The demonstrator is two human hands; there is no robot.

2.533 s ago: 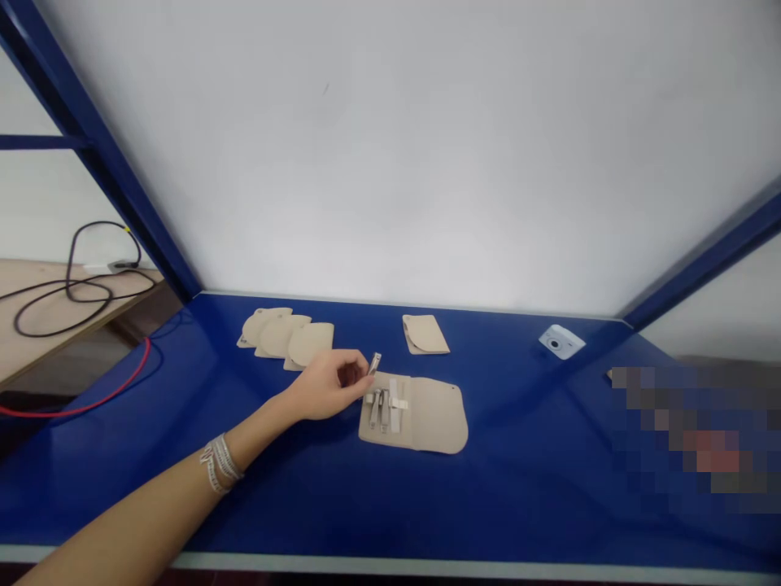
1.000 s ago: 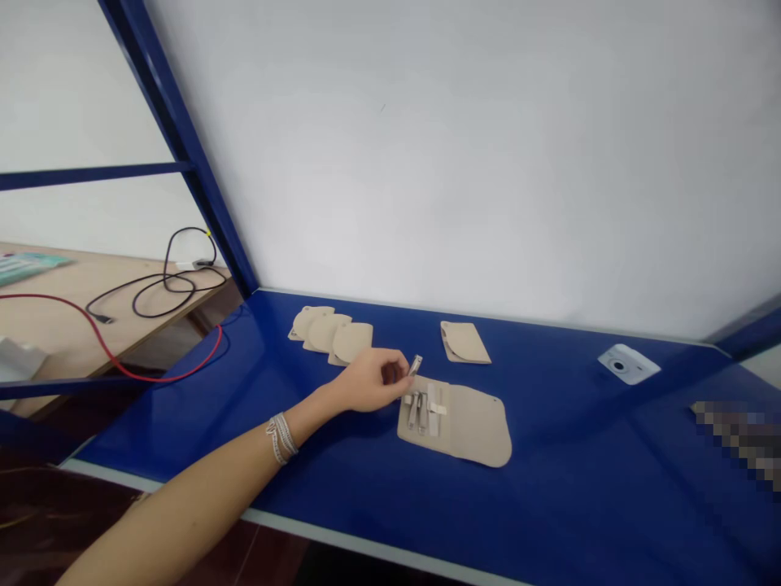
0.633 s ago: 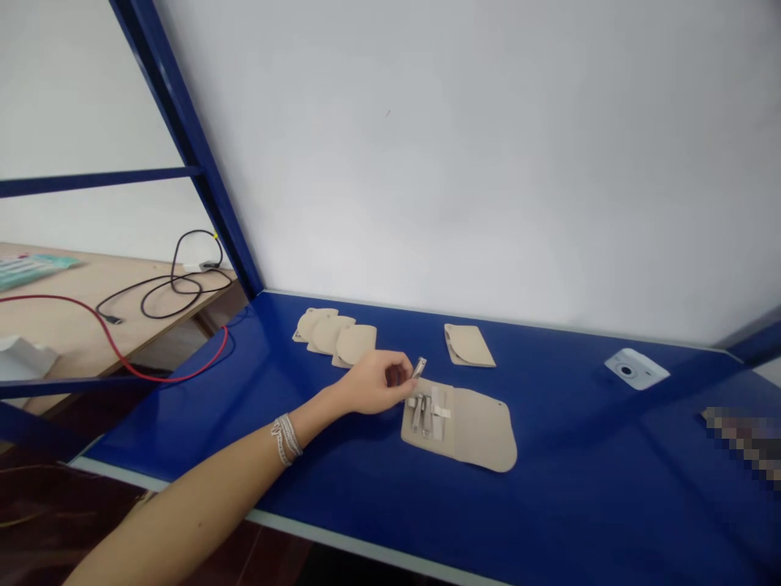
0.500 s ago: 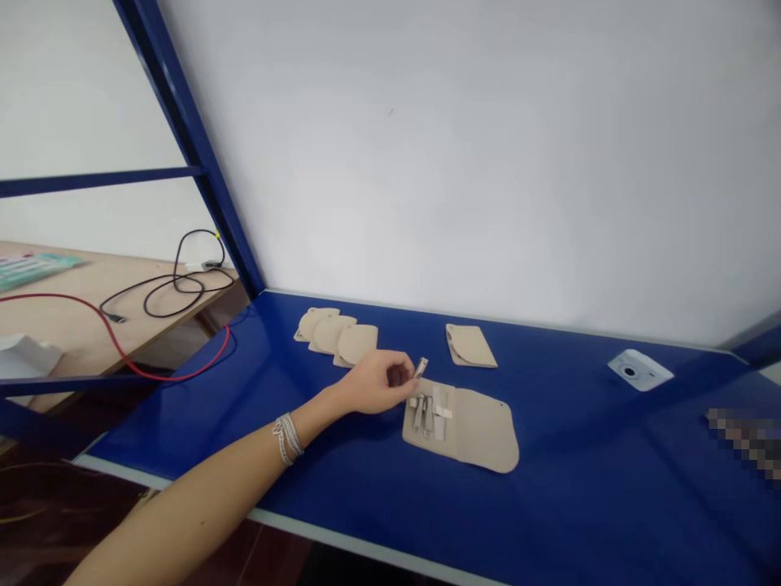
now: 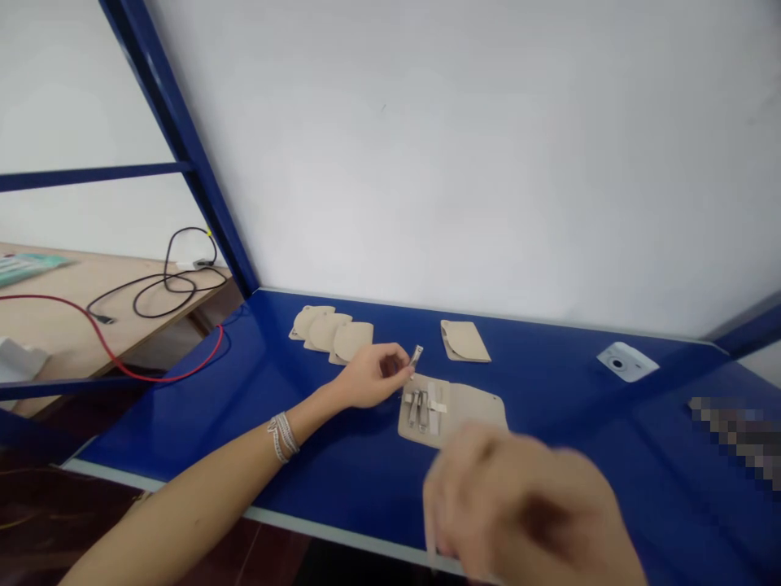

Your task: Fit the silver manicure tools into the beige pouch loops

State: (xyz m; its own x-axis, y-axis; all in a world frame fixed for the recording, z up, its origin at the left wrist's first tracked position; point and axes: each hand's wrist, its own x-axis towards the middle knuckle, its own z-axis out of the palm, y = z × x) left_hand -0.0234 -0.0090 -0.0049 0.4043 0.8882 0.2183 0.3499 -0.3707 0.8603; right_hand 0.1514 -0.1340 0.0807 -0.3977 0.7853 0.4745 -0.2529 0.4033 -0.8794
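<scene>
My left hand (image 5: pixel 373 376) pinches a small silver nail clipper (image 5: pixel 416 356) between thumb and fingertips, just above the upper left corner of an open beige manicure case (image 5: pixel 418 438). Inside that case, several metal grooming tools (image 5: pixel 418 409) sit under a strap on the left panel, beside a pale strip. My right hand (image 5: pixel 525 505) is large and blurred in the foreground, covering the lower part of the case's right flap. Its fingers look curled, but the blur hides whether they hold anything.
Three closed beige cases (image 5: pixel 352 342) overlap at the back left of the blue table (image 5: pixel 317 472). Another closed case (image 5: pixel 466 340) lies behind the open one. A white camera (image 5: pixel 627 363) rests at the right. A red cable (image 5: pixel 103 334) crosses the left side.
My right hand has come into view at the lower right, in front of the open case. The left hand keeps its pinch on the nail clipper. The view has shifted slightly.
</scene>
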